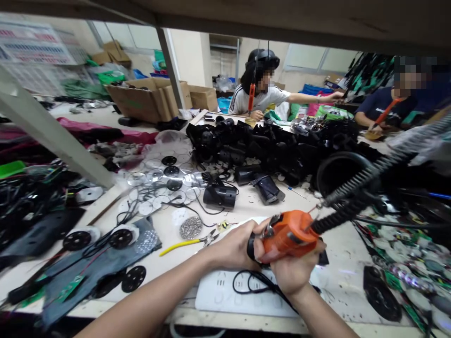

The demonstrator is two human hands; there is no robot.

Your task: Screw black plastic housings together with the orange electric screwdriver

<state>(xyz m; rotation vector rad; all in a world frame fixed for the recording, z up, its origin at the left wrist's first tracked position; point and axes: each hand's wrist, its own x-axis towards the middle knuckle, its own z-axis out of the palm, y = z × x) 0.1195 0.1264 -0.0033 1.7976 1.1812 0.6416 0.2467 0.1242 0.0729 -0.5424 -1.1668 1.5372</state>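
My right hand (294,274) is wrapped round an orange electric screwdriver (292,234), which hangs from a coil spring (369,164) and a black coiled cord. My left hand (234,246) is closed on a black rounded part (251,248) at the screwdriver's front end; the tip and most of the part are hidden. Below both hands lies a white power strip (207,298) with a looped black cable (243,277) across it. Yellow-handled pliers (183,245) rest left of my left hand, near a round tray of small screws (190,228).
Black housings (220,196) lie ahead, with a large black heap (275,141) behind them. Clear discs (155,176) spread at centre left. Circuit boards and small parts (416,263) crowd the right. A slanted post (52,126) stands left. Two people (259,96) work across the table.
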